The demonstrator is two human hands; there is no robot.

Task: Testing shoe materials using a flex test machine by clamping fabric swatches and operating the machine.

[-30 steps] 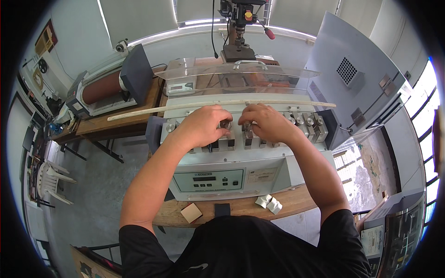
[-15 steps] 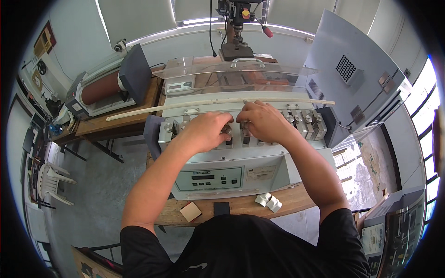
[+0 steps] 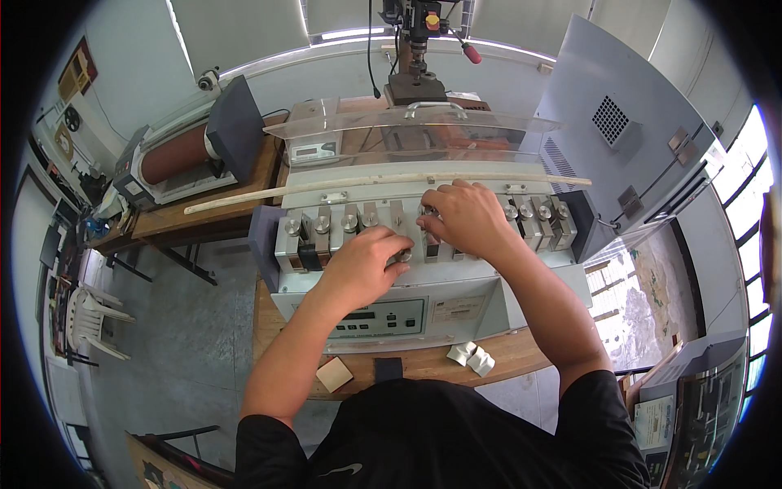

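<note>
A pale grey bench machine [image 3: 379, 289] stands before me, with a row of metal clamps topped by round knobs [image 3: 322, 222]. My left hand [image 3: 366, 269] is in front of the row's middle, thumb and fingers pinched round a small shiny metal piece [image 3: 404, 255], mostly covered by the fingers. Just behind it stands a clamp block [image 3: 397, 215] on which I see no round knob. My right hand [image 3: 466, 213] is over the clamp beside it, its fingers closed around that clamp's knob [image 3: 429, 217], which is partly hidden.
A long pale rod [image 3: 342, 186] lies along the machine's back, before a raised clear cover [image 3: 366, 143]. On the wooden table edge lie a tan square block [image 3: 334, 374], a dark pad [image 3: 388, 369] and crumpled white pieces [image 3: 472, 357]. A drill press [image 3: 417, 77] stands behind.
My left hand has come down toward me from the clamps to the machine's front edge, uncovering clamps behind it. The right hand has stayed at its clamp.
</note>
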